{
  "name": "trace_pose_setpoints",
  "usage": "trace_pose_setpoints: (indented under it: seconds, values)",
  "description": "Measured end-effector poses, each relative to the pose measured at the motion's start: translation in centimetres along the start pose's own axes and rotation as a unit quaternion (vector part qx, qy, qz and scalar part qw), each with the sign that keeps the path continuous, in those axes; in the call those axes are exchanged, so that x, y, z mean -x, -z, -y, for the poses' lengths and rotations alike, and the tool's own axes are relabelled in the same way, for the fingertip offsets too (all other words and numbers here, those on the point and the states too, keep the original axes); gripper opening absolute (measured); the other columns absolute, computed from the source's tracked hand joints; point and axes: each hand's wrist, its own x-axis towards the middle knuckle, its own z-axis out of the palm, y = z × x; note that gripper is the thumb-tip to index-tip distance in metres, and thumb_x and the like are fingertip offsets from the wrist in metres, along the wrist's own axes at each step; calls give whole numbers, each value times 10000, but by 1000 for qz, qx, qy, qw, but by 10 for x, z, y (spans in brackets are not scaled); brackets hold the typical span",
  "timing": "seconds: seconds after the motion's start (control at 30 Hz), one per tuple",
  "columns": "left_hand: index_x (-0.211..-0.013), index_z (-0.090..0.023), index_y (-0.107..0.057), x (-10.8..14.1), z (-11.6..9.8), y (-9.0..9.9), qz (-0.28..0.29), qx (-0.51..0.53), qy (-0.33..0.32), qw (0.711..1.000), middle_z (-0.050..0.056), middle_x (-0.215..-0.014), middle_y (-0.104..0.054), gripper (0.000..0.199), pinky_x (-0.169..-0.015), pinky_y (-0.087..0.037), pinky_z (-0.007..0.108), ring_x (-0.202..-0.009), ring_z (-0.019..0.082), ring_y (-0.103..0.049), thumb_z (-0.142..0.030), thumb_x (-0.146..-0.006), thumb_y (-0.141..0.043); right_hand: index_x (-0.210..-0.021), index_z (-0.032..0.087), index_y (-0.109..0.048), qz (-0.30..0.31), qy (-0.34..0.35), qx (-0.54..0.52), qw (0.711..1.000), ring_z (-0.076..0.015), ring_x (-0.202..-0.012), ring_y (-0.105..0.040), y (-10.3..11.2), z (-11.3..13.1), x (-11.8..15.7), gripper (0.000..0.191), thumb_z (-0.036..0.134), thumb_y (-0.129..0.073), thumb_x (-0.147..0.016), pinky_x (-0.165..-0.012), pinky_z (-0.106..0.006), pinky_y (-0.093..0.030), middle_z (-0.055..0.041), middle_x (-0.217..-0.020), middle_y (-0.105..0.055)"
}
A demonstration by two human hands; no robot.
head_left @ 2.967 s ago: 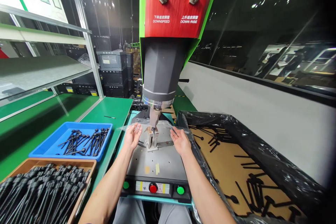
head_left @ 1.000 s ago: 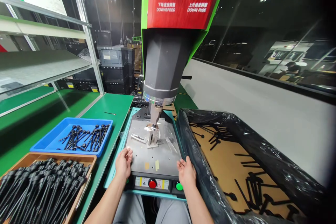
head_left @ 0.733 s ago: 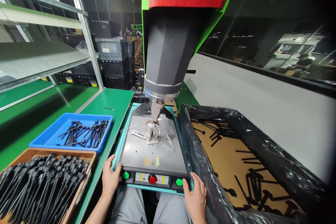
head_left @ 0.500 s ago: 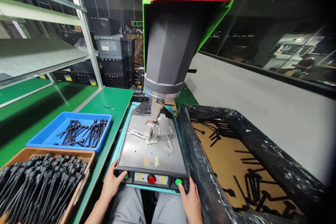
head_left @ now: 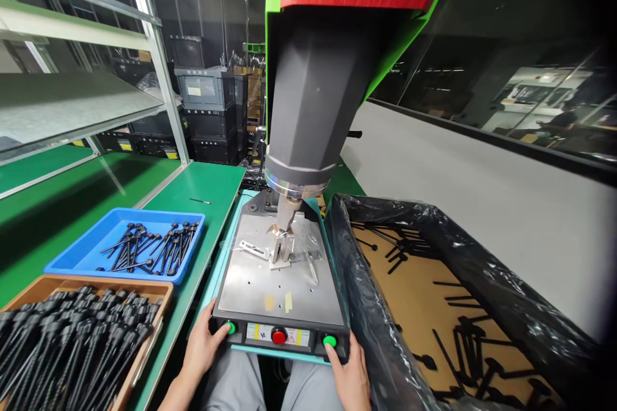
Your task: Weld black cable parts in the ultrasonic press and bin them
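My left hand (head_left: 201, 343) rests on the left front corner of the machine base (head_left: 284, 289), its thumb at the edge of a green button (head_left: 231, 327), fingers apart. At the right front corner is my right hand (head_left: 351, 372), also open, with the thumb tip just below the other green button (head_left: 330, 340). Between them sits a red button (head_left: 279, 336). The machine's metal horn (head_left: 286, 210) reaches down to a small metal fixture (head_left: 280, 249) on the plate. Any part inside the fixture is too small to make out.
To the left, a blue tray (head_left: 72, 257) and a brown tray (head_left: 166, 298) hold black stemmed parts. At the right, a box lined with black plastic (head_left: 366, 308) holds more. Shelving (head_left: 144, 32) stands at the back left.
Both thumbs have drawn back slightly from the green buttons, which now show more fully. The view has shifted a little; the horn stays down at the fixture.
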Motion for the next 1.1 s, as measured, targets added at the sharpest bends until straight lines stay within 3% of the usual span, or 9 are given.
trace_pose_setpoints:
  seconds: [0.3, 0.47, 0.53, 0.67, 0.87, 1.1]
  values:
    - [-1264, -224, -574, 3, -10, -1, -1, 30, -3, 1000, 114, -1338, -580, 662, -1141, -285, 504, -1309, 337, -463, -369, -655, -790, -1335, 149, -436, 12, 1, -5, 1000, -381, -1259, -466, 3, 1, -1, 793, 688, -526, -760, -1019, -487, -406, -192, -1342, -490]
    - [-1198, -221, -613, 1, -12, -3, -22, 67, 44, 997, 112, -1285, -615, 622, -1127, -304, 503, -1264, 343, -506, -375, -626, -802, -1337, 155, -428, 14, -6, -6, 1000, -392, -1264, -455, 3, 3, 0, 789, 688, -523, -764, -1033, -508, -383, -195, -1346, -481]
    - [-1148, -209, -639, -2, -20, -4, -50, 64, 56, 995, 119, -1237, -634, 578, -1114, -316, 516, -1236, 353, -524, -386, -623, -802, -1326, 154, -439, 13, -7, -14, 1000, -390, -1266, -453, 4, 4, 0, 790, 693, -530, -756, -1050, -510, -367, -193, -1340, -486]
    - [-1068, -227, -692, -10, -53, -15, -101, 101, -5, 990, 114, -1255, -613, 465, -1143, -283, 477, -1252, 334, -501, -336, -631, -809, -1293, 167, -475, 0, -14, -36, 999, -380, -1239, -483, 5, 5, 0, 792, 711, -559, -723, -1057, -503, -366, -177, -1301, -525]
    - [-1005, -188, -706, -33, -102, -58, 25, 256, 30, 966, 130, -1082, -698, 367, -1030, -434, 432, -1066, 286, -629, -293, -669, -808, -1309, 171, -473, 17, -24, -35, 999, -379, -1283, -450, 8, 6, 0, 801, 715, -545, -726, -1078, -499, -346, -177, -1356, -493]
    - [-1003, -159, -693, -64, -142, -94, 102, 378, 143, 909, 131, -1019, -695, 387, -800, -503, 317, -906, 225, -667, -351, -686, -804, -1304, 190, -487, 37, -38, -41, 998, -396, -1257, -488, 12, 4, 4, 763, 686, -556, -729, -1009, -524, -423, -176, -1369, -502]
